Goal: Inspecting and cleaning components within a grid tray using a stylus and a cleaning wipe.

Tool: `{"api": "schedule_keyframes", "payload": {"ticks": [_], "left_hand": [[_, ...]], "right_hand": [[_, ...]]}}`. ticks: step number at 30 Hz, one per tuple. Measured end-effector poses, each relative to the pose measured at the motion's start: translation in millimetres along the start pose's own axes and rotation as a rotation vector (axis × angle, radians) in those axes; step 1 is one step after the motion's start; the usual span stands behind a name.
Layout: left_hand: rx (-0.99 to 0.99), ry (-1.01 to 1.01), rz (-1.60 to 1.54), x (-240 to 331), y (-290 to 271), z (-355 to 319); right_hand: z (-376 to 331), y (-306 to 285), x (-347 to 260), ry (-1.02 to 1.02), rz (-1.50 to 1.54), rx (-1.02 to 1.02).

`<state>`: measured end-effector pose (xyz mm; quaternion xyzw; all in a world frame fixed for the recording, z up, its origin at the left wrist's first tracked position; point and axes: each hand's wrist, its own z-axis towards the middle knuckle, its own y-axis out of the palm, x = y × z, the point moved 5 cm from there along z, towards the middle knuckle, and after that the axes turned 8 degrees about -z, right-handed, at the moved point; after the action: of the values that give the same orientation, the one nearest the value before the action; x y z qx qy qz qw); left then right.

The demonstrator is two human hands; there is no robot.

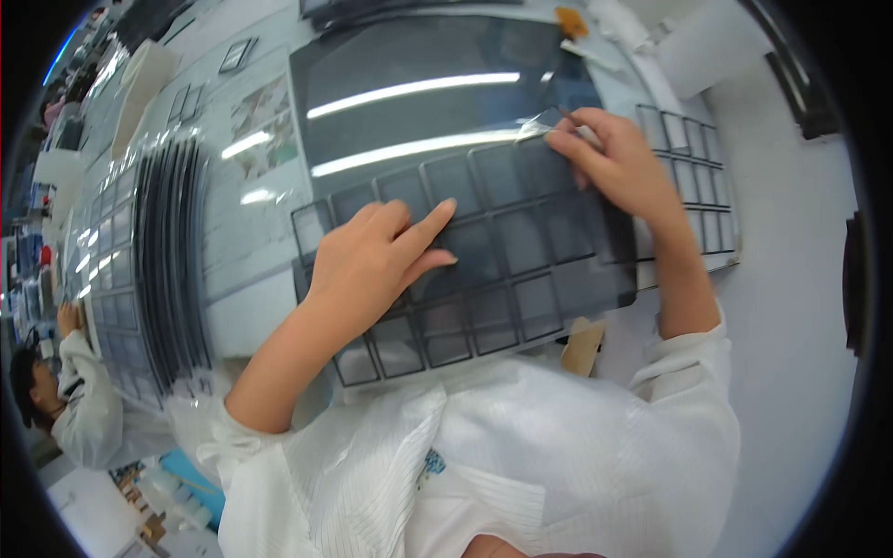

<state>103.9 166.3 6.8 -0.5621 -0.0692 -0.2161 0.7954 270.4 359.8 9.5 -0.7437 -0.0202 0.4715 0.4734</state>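
A clear sheet with rows of black rectangular frames point(451, 191) lies tilted over a dark glossy mat point(409, 112). My left hand point(372, 251) rests on the sheet's left half, index finger and thumb stretched out and apart, holding nothing. At the sheet's far right corner my right hand point(619, 167) is closed in a pinch. From its fingertips sticks out a thin dark piece point(564, 112), too small to tell its kind. Shiny clear film point(532, 127) wrinkles beside those fingertips.
A stack of similar framed sheets point(172, 270) stands at the left. Another framed sheet point(712, 191) lies right of my right forearm. An orange piece point(572, 22) sits at the mat's far right corner. A co-worker point(84, 400) is at the far left.
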Motion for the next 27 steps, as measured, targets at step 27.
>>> {"api": "schedule_keyframes", "payload": {"ticks": [27], "left_hand": [[0.198, 0.123, -0.044, 1.8, -2.7, -13.7]], "right_hand": [[106.2, -138.9, 29.5, -0.622, -0.582, 0.930]]}}
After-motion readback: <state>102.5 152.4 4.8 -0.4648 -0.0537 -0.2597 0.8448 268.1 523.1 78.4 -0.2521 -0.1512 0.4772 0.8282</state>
